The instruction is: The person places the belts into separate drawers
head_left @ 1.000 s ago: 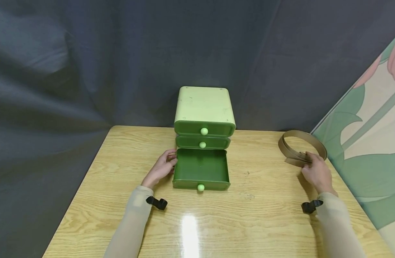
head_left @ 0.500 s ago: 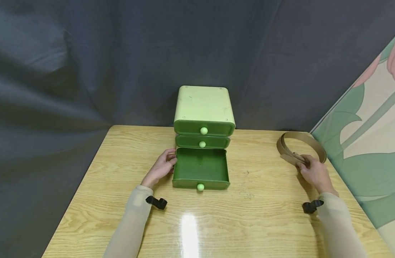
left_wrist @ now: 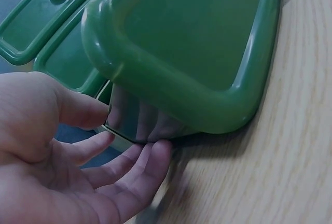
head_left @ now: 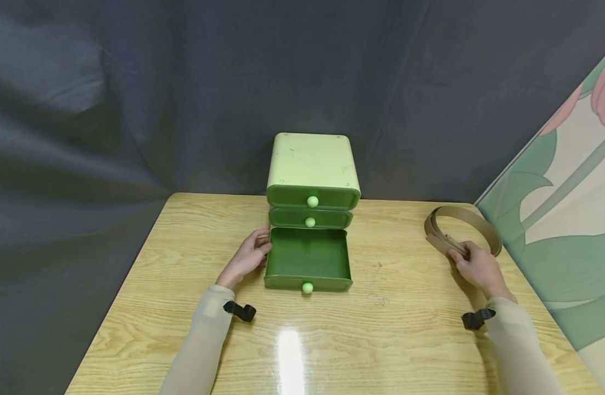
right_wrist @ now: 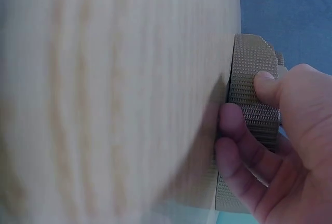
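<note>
A small cabinet with a pale green top (head_left: 312, 159) and dark green drawers stands at the table's back. Its bottom drawer (head_left: 283, 282) is pulled out, and nothing shows inside. My left hand (head_left: 245, 259) rests at that drawer's left side, its fingertips touching the cabinet's edge; the left wrist view shows the fingers (left_wrist: 132, 175) loosely bent around nothing. Over at the right, a tan webbing belt (head_left: 438, 244) stands on edge in a loop. My right hand (head_left: 480, 271) pinches its near, overlapped end, with the thumb (right_wrist: 267, 86) against the ribbed strap (right_wrist: 254, 63).
The wooden table (head_left: 381, 340) spreads between both arms. A dark curtain (head_left: 223, 99) hangs right behind it. On the right side stands a panel (head_left: 574, 230) with a flower print, close to the belt. Two upper drawers, each with a round knob (head_left: 313, 202), are pushed in.
My right hand has drawn the belt's held end slightly nearer and to the left, and the loop has shifted with it. The left hand and the drawers look unmoved.
</note>
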Available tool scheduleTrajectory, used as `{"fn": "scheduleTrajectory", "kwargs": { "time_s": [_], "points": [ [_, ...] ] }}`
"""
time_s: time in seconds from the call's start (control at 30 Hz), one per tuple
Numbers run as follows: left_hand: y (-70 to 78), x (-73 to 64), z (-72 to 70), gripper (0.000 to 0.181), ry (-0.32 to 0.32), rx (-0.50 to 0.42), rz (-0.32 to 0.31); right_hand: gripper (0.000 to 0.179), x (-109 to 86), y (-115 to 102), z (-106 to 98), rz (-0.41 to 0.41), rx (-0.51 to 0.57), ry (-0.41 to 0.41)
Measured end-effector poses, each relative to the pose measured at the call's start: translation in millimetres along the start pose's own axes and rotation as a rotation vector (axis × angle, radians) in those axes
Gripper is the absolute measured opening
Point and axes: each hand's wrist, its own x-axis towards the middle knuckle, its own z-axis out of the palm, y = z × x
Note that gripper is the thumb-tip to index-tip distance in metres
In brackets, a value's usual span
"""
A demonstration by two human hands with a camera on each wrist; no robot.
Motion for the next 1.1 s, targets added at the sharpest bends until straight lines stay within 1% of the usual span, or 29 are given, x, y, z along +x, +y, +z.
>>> {"fn": "scheduleTrajectory", "kwargs": {
  "time_s": [0.27,0.37,0.53,0.7,0.83,0.97,1.1],
  "points": [
    [-1.3,0.7,-1.3,0.053,-0.003,-0.012,-0.002,0.05,-1.4,-0.5,1.2,0.008,0.02,0.001],
    [-1.0,0.2,-0.6,0.053,0.0,-0.011,0.001,0.051,-1.9,-0.3,1.5,0.027,0.042,0.01],
    [-1.1,-0.6,1.8,0.053,-0.005,-0.012,0.011,0.048,-5.3,2.2,2.3,0.065,0.073,0.049],
    [-3.6,-0.5,2.9,0.053,-0.001,-0.012,0.009,0.043,-6.5,2.9,3.2,0.054,0.062,0.1],
    [-4.8,0.2,2.3,0.054,0.004,-0.015,0.01,0.045,-6.2,0.2,3.2,0.067,0.066,0.135],
    [-3.8,0.2,1.7,0.054,0.003,-0.014,0.011,0.05,-6.4,-2.0,3.3,0.105,0.074,0.154],
    [-1.0,0.0,0.8,0.054,0.005,-0.013,0.005,0.053,-6.4,-2.7,3.7,0.123,0.087,0.168]
  ]
}}
